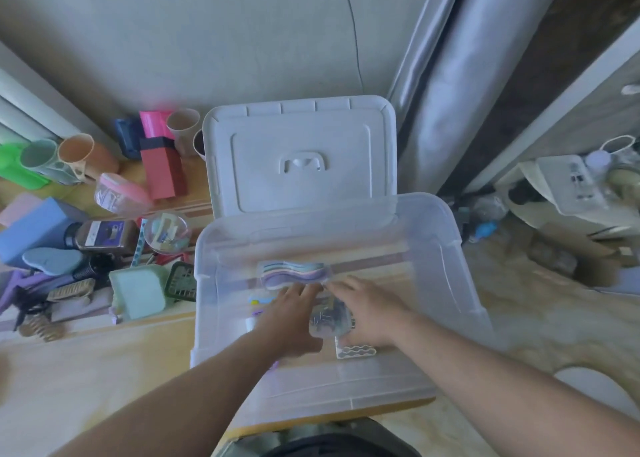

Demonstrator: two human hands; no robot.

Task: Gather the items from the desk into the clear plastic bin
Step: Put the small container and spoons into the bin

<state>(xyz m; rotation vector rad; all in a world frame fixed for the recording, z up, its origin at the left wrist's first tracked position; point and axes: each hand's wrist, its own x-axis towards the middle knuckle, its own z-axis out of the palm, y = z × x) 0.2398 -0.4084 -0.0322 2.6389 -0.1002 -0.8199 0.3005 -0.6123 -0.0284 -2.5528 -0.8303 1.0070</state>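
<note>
The clear plastic bin (446,248) stands open on the wooden desk, its white lid (298,151) propped against the wall behind it. Both my hands reach inside it. My left hand (291,318) has its fingertips on a clear pack of pastel wavy strips (294,271) on the bin floor. My right hand (367,312) lies flat with fingers spread beside that pack, over a small clear box of clips (327,319) and a white wavy-patterned card (355,351). Small colourful bits (258,300) lie to the left of my left hand. The picture is blurred.
Left of the bin the desk holds many items: a green basket (138,292), a clear round box (166,233), a dark jar (100,234), a blue block (34,226), a red box (162,170), cups (74,155) and brushes (71,290). A curtain (450,75) hangs at the right.
</note>
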